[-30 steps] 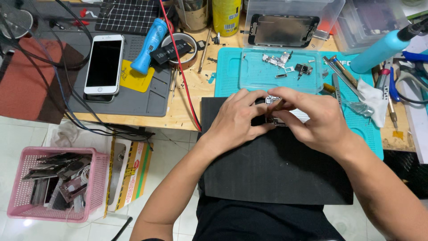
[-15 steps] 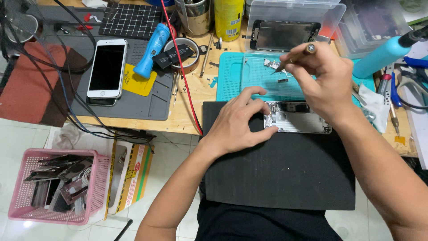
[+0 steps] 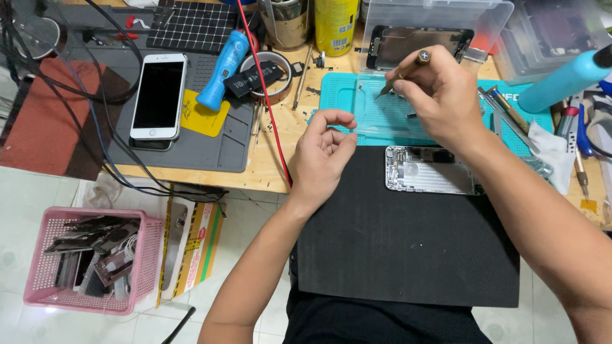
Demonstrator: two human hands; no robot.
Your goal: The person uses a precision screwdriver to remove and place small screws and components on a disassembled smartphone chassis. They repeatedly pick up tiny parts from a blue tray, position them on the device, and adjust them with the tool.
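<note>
The opened phone body (image 3: 432,169) lies flat on the black mat (image 3: 408,255), its long axis running from 9 o'clock to 3 o'clock, with the bare metal inside facing up. The right hand (image 3: 440,95) hovers just above it at about 12 o'clock, over the teal mat (image 3: 357,102). Its fingers are pinched shut around a thin screwdriver (image 3: 401,73), whose tip slants down toward 8 o'clock onto the teal mat while the capped end points up toward 2 o'clock. The left hand (image 3: 322,153) sits at 9 o'clock from the phone body, near it but apart. It is loosely curled and half open; nothing visible is held, though something tiny between thumb and forefinger cannot be ruled out. The right hand is the nearer one, nearly overhanging the phone body's top edge. Farther off at 9 o'clock on the table (image 3: 280,137), a white phone (image 3: 159,95) rests on a grey mat (image 3: 223,143).
</note>
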